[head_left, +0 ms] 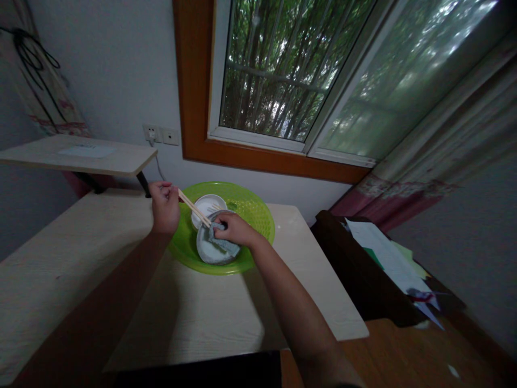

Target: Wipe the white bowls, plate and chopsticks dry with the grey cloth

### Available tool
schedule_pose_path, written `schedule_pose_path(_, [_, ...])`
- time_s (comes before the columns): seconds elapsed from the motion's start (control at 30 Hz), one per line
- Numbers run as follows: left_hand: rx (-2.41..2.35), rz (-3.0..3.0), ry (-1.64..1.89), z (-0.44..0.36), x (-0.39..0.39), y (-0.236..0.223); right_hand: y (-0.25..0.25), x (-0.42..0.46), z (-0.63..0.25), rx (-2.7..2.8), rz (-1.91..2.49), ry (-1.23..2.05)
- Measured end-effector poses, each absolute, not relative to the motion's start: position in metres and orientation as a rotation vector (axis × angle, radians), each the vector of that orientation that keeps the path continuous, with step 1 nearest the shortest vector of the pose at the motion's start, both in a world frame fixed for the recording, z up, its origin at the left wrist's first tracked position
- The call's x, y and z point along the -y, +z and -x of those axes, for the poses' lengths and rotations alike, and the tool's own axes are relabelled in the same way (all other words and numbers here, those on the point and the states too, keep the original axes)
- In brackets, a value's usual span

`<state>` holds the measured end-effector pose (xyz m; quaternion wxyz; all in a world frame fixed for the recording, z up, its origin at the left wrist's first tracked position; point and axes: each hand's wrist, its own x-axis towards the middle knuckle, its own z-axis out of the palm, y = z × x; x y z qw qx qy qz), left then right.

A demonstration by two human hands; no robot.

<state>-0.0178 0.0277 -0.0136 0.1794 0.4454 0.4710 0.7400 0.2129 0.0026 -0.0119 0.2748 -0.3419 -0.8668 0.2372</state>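
My left hand (pixel 165 209) is closed around the upper ends of a pair of light wooden chopsticks (pixel 189 203), which slant down to the right. Their lower ends meet a grey-green cloth (pixel 223 242) that my right hand (pixel 232 229) grips with bent fingers. Beneath the cloth is a greyish-white bowl (pixel 208 250), partly covered by it. A smaller white bowl (pixel 209 203) sits just behind, with light sticks or tines showing in it. Both bowls rest in a round green plastic basket (pixel 258 215) with a perforated side.
The basket stands on a pale wooden table (pixel 210 312). A raised shelf (pixel 81 153) with a paper on it is at the left. Behind are a wall socket (pixel 152 133) with a cord and a window (pixel 291 70). A dark brown piece of furniture (pixel 355 269) holds papers at the right.
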Motion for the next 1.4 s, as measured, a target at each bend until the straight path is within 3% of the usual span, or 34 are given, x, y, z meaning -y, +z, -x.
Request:
schedule_pose_path(0.57, [-1.194, -1.19, 1.845, 0.014, -0.028, -0.008, -0.016, -0.005, -0.216, 2.3, 0.945, 0.767])
schedule_pose_path(1.1, [-1.678, -1.061, 2.065, 0.031, -0.028, -0.014, -0.008, -0.002, -0.22, 2.247, 1.009, 0.67])
schedule_pose_path(1.4, [-1.662, -0.913, 2.123, 0.039, -0.039, -0.025, 0.0, 0.001, -0.226, 2.144, 1.067, 0.601])
